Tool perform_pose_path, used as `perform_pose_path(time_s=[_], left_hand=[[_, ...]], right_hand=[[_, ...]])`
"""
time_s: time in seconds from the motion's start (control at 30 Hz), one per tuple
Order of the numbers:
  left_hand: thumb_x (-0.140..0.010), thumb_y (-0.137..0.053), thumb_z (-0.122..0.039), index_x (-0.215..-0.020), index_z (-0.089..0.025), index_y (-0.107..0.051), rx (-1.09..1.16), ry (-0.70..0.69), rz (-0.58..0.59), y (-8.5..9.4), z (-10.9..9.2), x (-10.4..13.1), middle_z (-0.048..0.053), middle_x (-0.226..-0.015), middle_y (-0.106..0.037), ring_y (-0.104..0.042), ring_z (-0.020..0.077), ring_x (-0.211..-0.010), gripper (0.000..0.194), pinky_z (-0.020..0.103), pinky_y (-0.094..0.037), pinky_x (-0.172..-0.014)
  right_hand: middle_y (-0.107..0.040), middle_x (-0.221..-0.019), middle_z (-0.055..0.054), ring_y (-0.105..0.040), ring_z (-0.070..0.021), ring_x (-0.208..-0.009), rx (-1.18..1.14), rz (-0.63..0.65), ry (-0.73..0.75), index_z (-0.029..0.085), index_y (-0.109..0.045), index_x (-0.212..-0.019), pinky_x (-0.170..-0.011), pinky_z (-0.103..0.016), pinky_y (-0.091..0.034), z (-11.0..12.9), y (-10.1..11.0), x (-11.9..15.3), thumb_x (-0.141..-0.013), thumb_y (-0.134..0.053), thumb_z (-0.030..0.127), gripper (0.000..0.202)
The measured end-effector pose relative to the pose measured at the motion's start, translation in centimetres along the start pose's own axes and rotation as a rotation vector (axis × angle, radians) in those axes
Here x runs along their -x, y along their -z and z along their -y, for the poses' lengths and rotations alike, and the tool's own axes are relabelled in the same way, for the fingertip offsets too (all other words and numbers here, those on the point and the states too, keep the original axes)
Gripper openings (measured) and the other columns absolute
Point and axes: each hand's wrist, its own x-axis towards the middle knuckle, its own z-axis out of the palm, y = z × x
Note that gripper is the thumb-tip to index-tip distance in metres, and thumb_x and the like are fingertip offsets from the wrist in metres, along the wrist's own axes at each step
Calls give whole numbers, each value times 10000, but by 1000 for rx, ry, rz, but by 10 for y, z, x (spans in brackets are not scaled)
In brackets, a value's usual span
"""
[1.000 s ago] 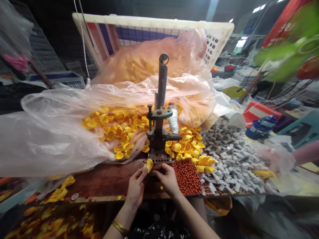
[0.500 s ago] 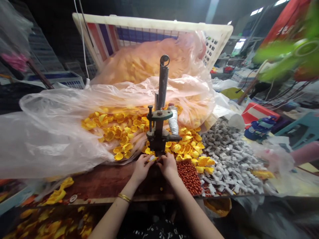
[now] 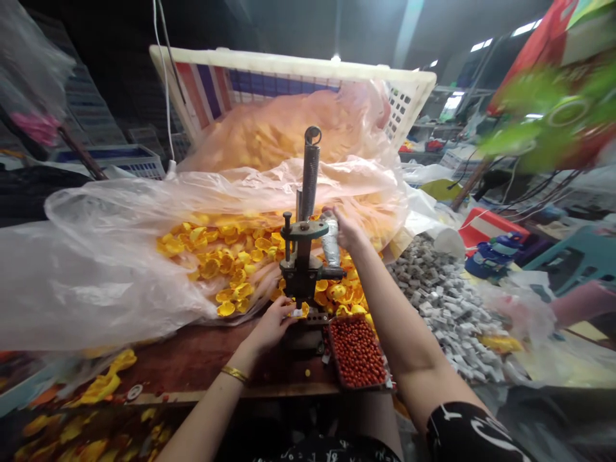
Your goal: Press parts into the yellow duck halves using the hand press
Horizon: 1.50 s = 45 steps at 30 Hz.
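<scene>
A hand press (image 3: pixel 304 256) with a tall spring stands at the middle of the bench. My left hand (image 3: pixel 278 321) pinches a small yellow shell piece (image 3: pixel 303 310) with a white part at the foot of the press. My right hand (image 3: pixel 342 228) is closed around the top of the silver-wrapped lever (image 3: pixel 331 240), right of the spring. Beside the press base sits a clear tray of red-brown beads (image 3: pixel 359 353). Yellow shells (image 3: pixel 212 260) lie behind and around the press. To the right is a heap of small grey-white parts (image 3: pixel 433 301).
Clear plastic sheeting (image 3: pixel 120 256) spreads over the left side. Behind stands a white crate (image 3: pixel 289 62) with a large filled bag. A blurred green fan (image 3: pixel 553 115), a red stool (image 3: pixel 495 224) and a person's pink sleeve (image 3: pixel 582 305) are at the right.
My right hand has left the foot of the press and moved up onto the lever. My left hand remains low, holding the yellow piece. The view has shifted slightly.
</scene>
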Motion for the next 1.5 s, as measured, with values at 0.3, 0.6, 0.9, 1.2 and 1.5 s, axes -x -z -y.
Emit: perform_pose_path(time_s=[0.3, 0.6, 0.9, 1.2, 1.5], left_hand=[[-742, -628, -234, -720, -184, -694, 109, 90, -66, -6, 8, 1, 59, -910, -603, -566, 203, -871, 86, 324, -450, -842], [-616, -696, -576, -965, -102, -702, 568, 459, -240, -22, 5, 7, 134, -961, -711, -645, 260, -895, 589, 394, -478, -862], [-657, -645, -620, -733, -245, -724, -557, 316, -691, 129, -42, 108, 65, -947, -598, -579, 275, -941, 391, 457, -446, -919], [-785, -528, -133, -820, -135, -691, -470, 479, -137, 6, 19, -21, 121, -809, -698, -653, 234, -829, 167, 314, -464, -755], [-782, -567, -171, -1089, -167, -627, -443, 405, -156, 10, 44, 18, 79, -964, -608, -609, 195, -877, 313, 303, -477, -817]], right_hand=[[-491, -691, 21, -489, -103, -621, 26, -399, 493, 192, -542, -872, -581, -237, -407, 58, 19, 130, -887, -501, 405, 217], [-591, -716, -1, -548, -115, -632, -22, 24, -66, 172, -594, -837, -601, -248, -456, -6, 1, 5, -845, -507, 524, 362], [-379, -349, 13, -474, -112, -395, 736, 100, -348, 189, -428, -353, -472, -279, -320, -112, 201, 67, -697, -651, 148, 412], [-649, -635, -113, -640, -256, -738, 1103, 75, -390, 185, -584, -506, -664, -336, -437, -158, 224, 94, -574, -583, 88, 119], [-671, -772, -72, -564, -162, -584, 614, -26, -323, 134, -684, -922, -532, -275, -439, -113, 231, 120, -699, -613, 424, 372]])
